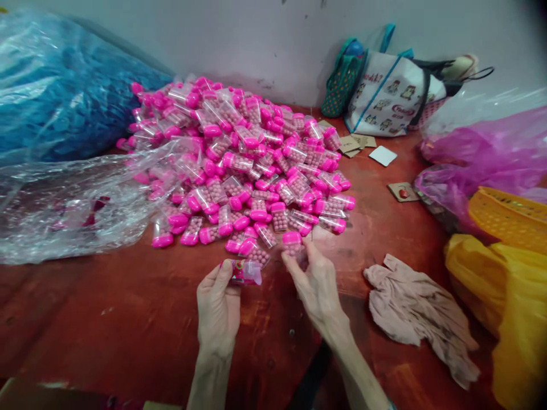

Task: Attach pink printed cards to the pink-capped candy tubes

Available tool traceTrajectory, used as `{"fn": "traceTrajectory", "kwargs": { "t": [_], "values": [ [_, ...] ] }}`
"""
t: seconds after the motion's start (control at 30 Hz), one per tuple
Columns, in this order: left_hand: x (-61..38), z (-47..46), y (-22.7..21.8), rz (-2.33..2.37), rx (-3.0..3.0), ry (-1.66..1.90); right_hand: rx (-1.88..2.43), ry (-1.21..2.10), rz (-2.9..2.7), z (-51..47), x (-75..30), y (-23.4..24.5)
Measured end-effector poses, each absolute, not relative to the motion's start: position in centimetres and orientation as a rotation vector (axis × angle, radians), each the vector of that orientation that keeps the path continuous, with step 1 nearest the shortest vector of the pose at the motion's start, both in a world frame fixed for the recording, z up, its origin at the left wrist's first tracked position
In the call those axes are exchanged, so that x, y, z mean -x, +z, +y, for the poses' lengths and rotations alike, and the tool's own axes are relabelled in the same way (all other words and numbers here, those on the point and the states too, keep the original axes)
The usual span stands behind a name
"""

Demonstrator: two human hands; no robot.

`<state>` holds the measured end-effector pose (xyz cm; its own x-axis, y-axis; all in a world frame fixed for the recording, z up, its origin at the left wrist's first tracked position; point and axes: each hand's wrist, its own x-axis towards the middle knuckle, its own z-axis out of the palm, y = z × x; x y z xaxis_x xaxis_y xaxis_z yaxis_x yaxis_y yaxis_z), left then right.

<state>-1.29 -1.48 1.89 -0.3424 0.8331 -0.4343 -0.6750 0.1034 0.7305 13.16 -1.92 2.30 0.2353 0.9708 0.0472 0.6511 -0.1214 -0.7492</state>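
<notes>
My left hand (219,304) is closed on a small printed plastic sleeve (247,272), dark pink with a clear end pointing right. Between the thumb and fingers of my right hand (318,279) is a clear candy container (292,244) with a bright pink cap and pink balls inside. The two hands are apart, low over the red table. Just beyond them lies a big heap of the same pink-capped containers (252,148), its nearest pieces close to my fingers. The lower part of the held container is partly hidden by my right hand.
A crumpled cloth (416,307) lies to the right, beside yellow plastic (519,307) and an orange basket (513,213). Clear plastic sheeting (85,210) and a bulky blue bag (64,97) fill the left. Tote bags (380,94) and cardboard pieces (354,142) sit by the wall.
</notes>
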Motion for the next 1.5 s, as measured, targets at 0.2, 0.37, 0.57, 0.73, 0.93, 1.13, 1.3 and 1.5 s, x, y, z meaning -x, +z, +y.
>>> {"fn": "traceTrajectory", "kwargs": {
  "t": [0.2, 0.37, 0.57, 0.73, 0.93, 1.13, 1.3, 1.5],
  "values": [
    [0.6, -1.6, 1.8, 1.145, -0.269, 1.553, 1.505, 1.229, -1.28, -4.8, -13.7, 5.4],
    [-0.3, -2.0, 1.7, 1.188, -0.336, 1.575, 1.526, 1.256, -1.226, -6.0, -13.3, 5.2],
    [-0.7, -2.3, 1.5, 1.22, -0.391, 1.57, 1.567, 1.207, -1.313, -6.0, -13.4, 4.9],
    [-0.7, -2.3, 1.3, 1.205, -0.397, 1.507, 1.543, 1.333, -1.281, -6.0, -13.8, 5.1],
    [-0.9, -2.4, 1.0, 1.191, -0.371, 1.472, 1.45, 1.497, -1.109, -5.9, -14.0, 4.2],
    [-1.1, -2.5, 0.9, 1.167, -0.391, 1.469, 1.355, 1.595, -1.056, -5.7, -14.2, 4.0],
    [-1.1, -2.3, 1.3, 1.141, -0.438, 1.485, 1.422, 1.471, -1.184, -5.8, -14.2, 3.5],
    [-1.6, -2.4, 1.4, 1.105, -0.392, 1.415, 1.481, 1.304, -1.304, -5.6, -13.8, 3.4]
  ]
}}
